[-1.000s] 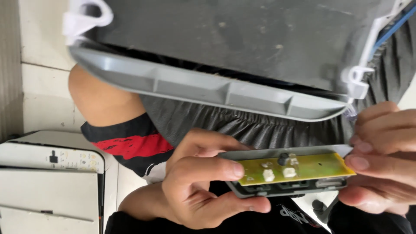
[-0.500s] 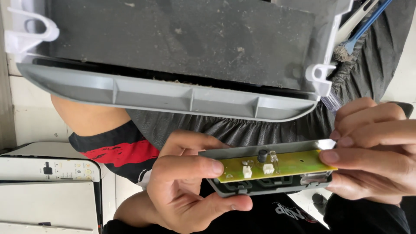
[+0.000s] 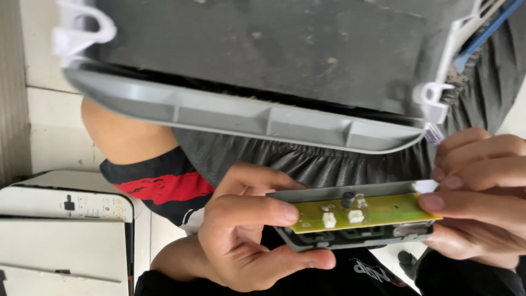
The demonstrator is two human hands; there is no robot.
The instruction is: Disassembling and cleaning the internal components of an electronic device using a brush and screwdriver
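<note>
Looks like I'm just sitting on the floor at home: pale floor tiles (image 3: 46,109) under me, a big dusty grey plastic appliance cover (image 3: 246,115) across my lap, and a white appliance panel (image 3: 60,235) lying beside my knee.

A large grey plastic housing (image 3: 246,115) spans the top, from ten to two o'clock, with white clips (image 3: 82,30) at its corners (dusty dark panel inside). At eight o'clock a white appliance cover (image 3: 60,235) lies on the tiled floor (image 3: 38,126).
</note>
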